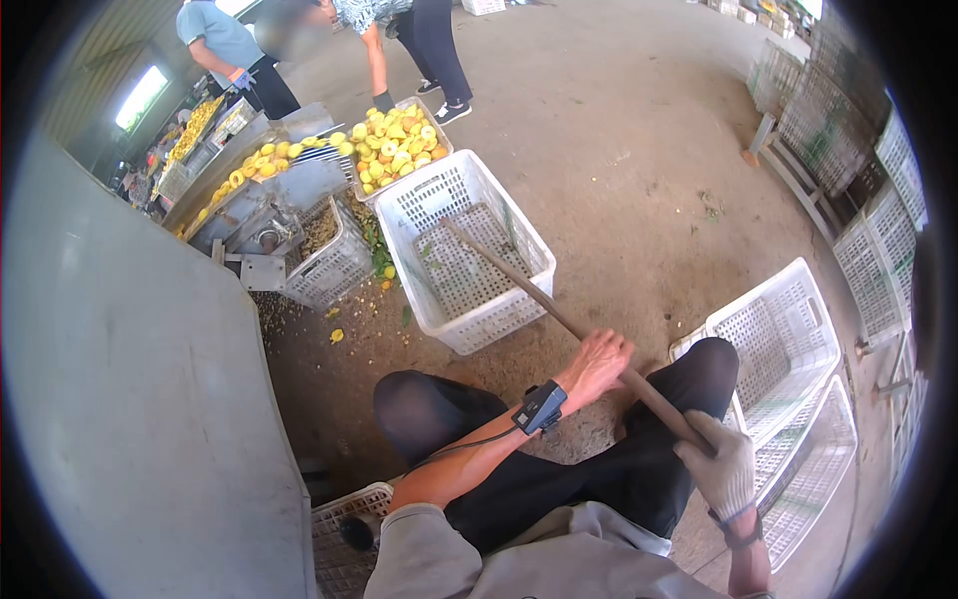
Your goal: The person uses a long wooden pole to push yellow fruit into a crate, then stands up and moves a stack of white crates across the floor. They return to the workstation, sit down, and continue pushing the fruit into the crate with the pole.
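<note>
A long wooden pole [539,298] slants across the view, its far end reaching over the inside of a white plastic crate [539,265] in front of me. My left hand [596,365], bare and with a dark device strapped at the wrist, is closed around the pole at its middle. Nearer my right knee, my right hand [717,464] wears a pale glove and grips the pole's near end. Only a few leaves show on the floor of the crate.
Beyond it stands a crate of yellow fruit [397,150], where a person bends with one hand at its edge. A fruit-bearing conveyor [261,168] and a crate of small bits [329,262] are at left. White crates [783,344] lie at right.
</note>
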`<action>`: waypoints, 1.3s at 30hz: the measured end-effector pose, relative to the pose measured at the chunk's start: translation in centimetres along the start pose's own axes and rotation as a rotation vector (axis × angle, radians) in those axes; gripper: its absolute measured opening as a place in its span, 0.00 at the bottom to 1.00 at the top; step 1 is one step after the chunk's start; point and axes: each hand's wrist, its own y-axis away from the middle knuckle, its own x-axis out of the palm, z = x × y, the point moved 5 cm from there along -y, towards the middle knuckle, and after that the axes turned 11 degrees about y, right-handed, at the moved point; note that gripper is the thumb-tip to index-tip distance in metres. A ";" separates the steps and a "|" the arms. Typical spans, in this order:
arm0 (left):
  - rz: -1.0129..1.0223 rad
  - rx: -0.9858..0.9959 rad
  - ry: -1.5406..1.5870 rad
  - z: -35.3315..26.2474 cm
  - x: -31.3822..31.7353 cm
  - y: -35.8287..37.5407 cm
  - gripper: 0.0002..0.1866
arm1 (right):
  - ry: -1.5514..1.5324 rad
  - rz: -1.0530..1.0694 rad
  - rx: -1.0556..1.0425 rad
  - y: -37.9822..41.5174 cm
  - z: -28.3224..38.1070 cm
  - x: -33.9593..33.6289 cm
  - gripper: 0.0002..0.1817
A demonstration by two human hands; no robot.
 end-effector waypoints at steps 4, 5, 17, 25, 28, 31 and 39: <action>-0.101 -0.153 -0.061 2.0 -3.3 -0.3 0.29 | 0.149 -0.054 -0.208 -5.9 3.5 1.7 0.21; -0.214 -0.156 -0.108 2.3 -4.1 -0.3 0.28 | 0.164 -0.039 -0.215 -7.8 3.8 2.7 0.21; -0.654 -0.483 -0.479 8.7 -11.7 2.8 0.30 | 0.411 -0.225 -0.562 -26.5 17.2 14.2 0.08; -0.585 -0.539 -0.331 8.3 -11.7 3.6 0.48 | 0.408 -0.199 -0.565 -30.1 19.4 14.3 0.14; -0.585 -0.535 -0.221 7.9 -12.3 3.2 0.53 | 0.392 -0.208 -0.589 -30.2 19.2 13.8 0.15; -0.620 -0.481 -0.136 7.1 -13.0 3.1 0.52 | 0.380 -0.214 -0.596 -29.5 19.0 13.1 0.17; -0.638 -0.398 -0.076 5.6 -12.4 1.4 0.53 | 0.472 -0.150 -0.507 -23.4 15.4 5.3 0.23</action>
